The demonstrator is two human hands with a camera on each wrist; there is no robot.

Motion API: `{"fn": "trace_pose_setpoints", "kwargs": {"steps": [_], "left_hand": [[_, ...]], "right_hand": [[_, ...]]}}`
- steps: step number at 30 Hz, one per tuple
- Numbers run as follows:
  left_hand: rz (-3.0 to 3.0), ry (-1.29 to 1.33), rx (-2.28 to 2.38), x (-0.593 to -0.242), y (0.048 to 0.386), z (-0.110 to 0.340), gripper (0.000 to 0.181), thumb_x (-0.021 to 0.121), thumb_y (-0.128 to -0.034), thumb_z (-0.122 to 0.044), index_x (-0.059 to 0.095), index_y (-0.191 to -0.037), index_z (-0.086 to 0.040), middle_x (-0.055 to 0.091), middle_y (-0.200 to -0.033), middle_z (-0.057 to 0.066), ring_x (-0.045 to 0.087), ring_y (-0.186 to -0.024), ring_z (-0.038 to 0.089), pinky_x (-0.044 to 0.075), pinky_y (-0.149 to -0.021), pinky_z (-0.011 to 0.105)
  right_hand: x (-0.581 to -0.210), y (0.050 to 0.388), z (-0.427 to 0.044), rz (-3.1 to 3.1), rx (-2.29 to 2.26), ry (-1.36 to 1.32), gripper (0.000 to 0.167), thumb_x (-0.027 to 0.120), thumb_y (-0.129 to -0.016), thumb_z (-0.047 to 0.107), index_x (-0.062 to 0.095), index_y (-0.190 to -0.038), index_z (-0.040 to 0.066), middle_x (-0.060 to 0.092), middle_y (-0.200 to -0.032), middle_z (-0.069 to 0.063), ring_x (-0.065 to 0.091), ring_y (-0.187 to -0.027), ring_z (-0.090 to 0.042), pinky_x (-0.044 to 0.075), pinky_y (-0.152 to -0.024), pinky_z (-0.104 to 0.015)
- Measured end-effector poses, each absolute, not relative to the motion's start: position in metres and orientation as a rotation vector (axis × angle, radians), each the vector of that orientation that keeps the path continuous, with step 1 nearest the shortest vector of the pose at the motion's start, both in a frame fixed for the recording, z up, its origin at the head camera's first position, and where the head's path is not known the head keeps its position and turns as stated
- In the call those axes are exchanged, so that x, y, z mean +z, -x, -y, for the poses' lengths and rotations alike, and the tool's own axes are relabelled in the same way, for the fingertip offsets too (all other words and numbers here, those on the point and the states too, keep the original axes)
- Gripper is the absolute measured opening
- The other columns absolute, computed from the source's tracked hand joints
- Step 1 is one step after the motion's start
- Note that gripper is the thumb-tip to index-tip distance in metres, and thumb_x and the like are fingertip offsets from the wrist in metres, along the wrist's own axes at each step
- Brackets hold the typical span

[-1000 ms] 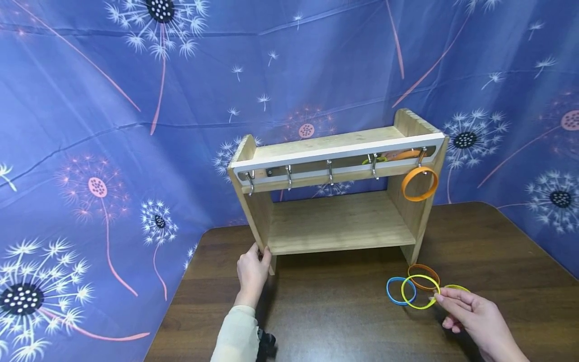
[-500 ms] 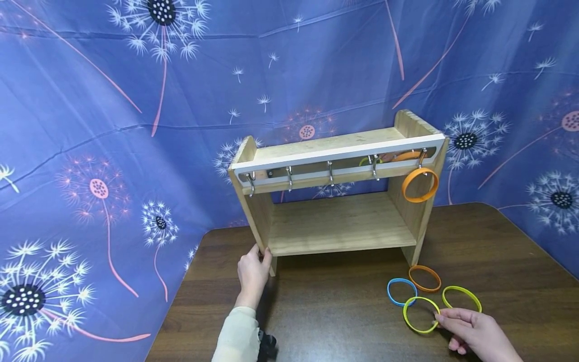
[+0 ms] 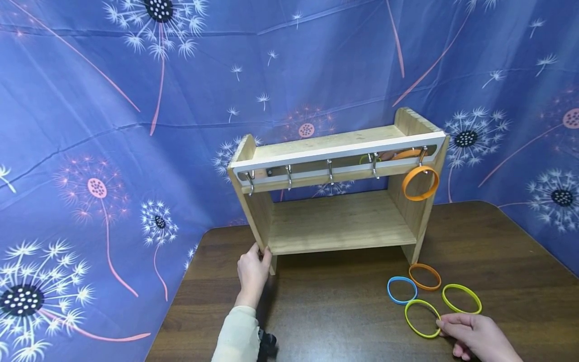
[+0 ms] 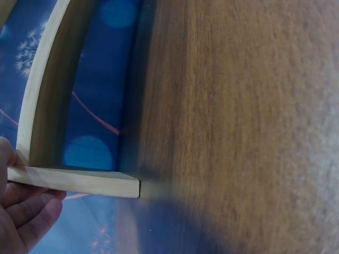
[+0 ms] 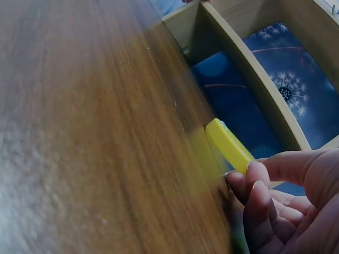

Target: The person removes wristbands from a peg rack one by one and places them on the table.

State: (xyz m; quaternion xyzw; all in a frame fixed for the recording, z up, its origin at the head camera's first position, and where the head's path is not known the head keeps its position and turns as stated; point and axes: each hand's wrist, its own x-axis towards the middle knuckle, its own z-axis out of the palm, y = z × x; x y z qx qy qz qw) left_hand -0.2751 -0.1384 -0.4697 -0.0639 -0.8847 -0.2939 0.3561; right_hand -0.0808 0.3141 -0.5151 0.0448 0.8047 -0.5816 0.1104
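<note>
In the head view my left hand (image 3: 253, 270) grips the lower left side panel of a wooden shelf (image 3: 334, 226), thumb in front. The left wrist view shows its fingers around that panel's edge (image 4: 74, 181). My right hand (image 3: 477, 334) pinches a yellow silicone wristband (image 3: 409, 322) by its right edge, low over the table. In the right wrist view this yellow wristband (image 5: 229, 144) appears edge-on between thumb and finger. Near it lie a blue wristband (image 3: 389, 291), an orange wristband (image 3: 425, 288) and another yellow-green wristband (image 3: 466, 288).
A metal rail with several hooks (image 3: 330, 172) runs along the shelf's upper front. One thicker orange wristband (image 3: 420, 197) hangs from the rightmost hook. The shelf stands on a brown wooden table (image 3: 334, 306), before a blue dandelion-print cloth (image 3: 181, 100).
My right hand has drawn the yellow wristband toward me and lowered it, away from the orange and blue ones. The left hand has stayed on the shelf.
</note>
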Motion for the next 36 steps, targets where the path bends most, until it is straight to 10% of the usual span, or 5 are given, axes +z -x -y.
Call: {"fn": "trace_pose_setpoints", "kwargs": {"steps": [28, 36], "left_hand": [[2.301, 0.15, -0.764, -0.468, 0.274, 0.138, 0.016, 0.068, -0.0821, -0.02, 0.059, -0.07, -0.016, 0.054, -0.05, -0.005, 0.056, -0.047, 0.029, 0.039, -0.045, 0.042], [2.296, 0.158, -0.764, -0.469, 0.275, 0.138, 0.017, 0.069, -0.0818, -0.019, 0.058, -0.069, -0.016, 0.054, -0.05, -0.005, 0.055, -0.046, 0.027, 0.038, -0.045, 0.041]], "right_hand": [[-0.503, 0.083, -0.32, -2.466, -1.661, -0.165, 0.045, 0.059, -0.097, 0.022, 0.054, -0.119, -0.017, 0.07, -0.082, -0.002, 0.06, -0.056, -0.015, 0.05, -0.052, -0.03], [-0.502, 0.087, -0.32, -2.658, -1.756, 0.053, 0.02, 0.058, -0.096, 0.01, 0.068, -0.107, 0.023, 0.07, -0.079, 0.0, 0.06, -0.054, -0.016, 0.048, -0.05, -0.031]]}}
